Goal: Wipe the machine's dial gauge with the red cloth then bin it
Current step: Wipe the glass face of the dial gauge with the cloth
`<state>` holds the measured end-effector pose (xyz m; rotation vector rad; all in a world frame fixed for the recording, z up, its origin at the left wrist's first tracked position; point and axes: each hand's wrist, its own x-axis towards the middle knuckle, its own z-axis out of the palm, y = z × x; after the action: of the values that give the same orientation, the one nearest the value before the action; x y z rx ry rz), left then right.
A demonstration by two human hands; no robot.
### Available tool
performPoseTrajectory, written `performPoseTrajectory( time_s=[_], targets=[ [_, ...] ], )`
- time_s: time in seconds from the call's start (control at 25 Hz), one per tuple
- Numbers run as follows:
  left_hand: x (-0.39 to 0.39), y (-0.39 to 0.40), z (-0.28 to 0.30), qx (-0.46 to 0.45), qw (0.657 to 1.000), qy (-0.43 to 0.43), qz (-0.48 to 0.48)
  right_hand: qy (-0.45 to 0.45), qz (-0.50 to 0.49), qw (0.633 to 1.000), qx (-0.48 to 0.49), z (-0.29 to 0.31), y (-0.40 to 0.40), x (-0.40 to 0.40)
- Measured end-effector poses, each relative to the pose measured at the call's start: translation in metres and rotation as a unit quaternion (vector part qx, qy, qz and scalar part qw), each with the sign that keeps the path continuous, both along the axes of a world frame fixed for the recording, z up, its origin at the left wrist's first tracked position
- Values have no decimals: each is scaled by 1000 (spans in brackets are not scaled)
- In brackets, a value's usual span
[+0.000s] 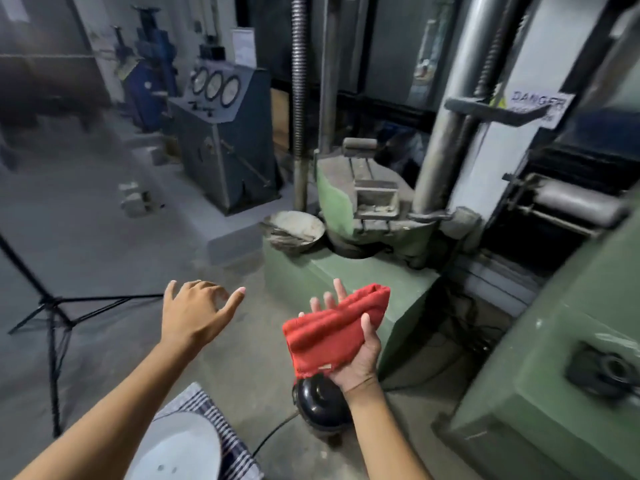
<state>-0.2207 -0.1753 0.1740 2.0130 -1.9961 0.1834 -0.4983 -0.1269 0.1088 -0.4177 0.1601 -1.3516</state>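
My bare left hand (194, 315) is near me, open and holding nothing. My right hand (356, 355) grips the folded red cloth (332, 327), thumb on top. The blue-grey machine with three round white dial gauges (215, 85) stands well apart across the floor. Walking there, I could trip on the black tripod legs (55, 310) or the black cable (273, 436). A white sign (540, 105) on the tall green machine (571, 323) says "DANGER"; the rest is too blurry. I see no bin.
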Motion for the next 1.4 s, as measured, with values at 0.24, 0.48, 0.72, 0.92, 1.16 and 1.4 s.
performPoseTrajectory(
  time_s=[0.24, 0.48, 0.72, 0.92, 1.16, 1.4],
  targets=[
    [-162, -8, 57, -17, 994, -11, -105, -38, -87, 989, -110, 53, 49, -158],
    [-368, 38, 113, -37, 976, -9, -215, -32, -161, 975, -147, 90, 121, -316],
    [-547, 90, 163, -78, 954, -35, -289, -33, -239, 955, -169, 112, 198, -469],
    [-691, 127, 205, -115, 926, 4, -361, 21, -343, 928, -146, 155, 261, -598],
    [-831, 160, 234, -127, 893, 21, -431, 47, -378, 917, -122, 189, 291, -711],
    [-929, 143, 236, -120, 878, 40, -463, 39, -398, 913, -85, 200, 279, -798]
  ],
)
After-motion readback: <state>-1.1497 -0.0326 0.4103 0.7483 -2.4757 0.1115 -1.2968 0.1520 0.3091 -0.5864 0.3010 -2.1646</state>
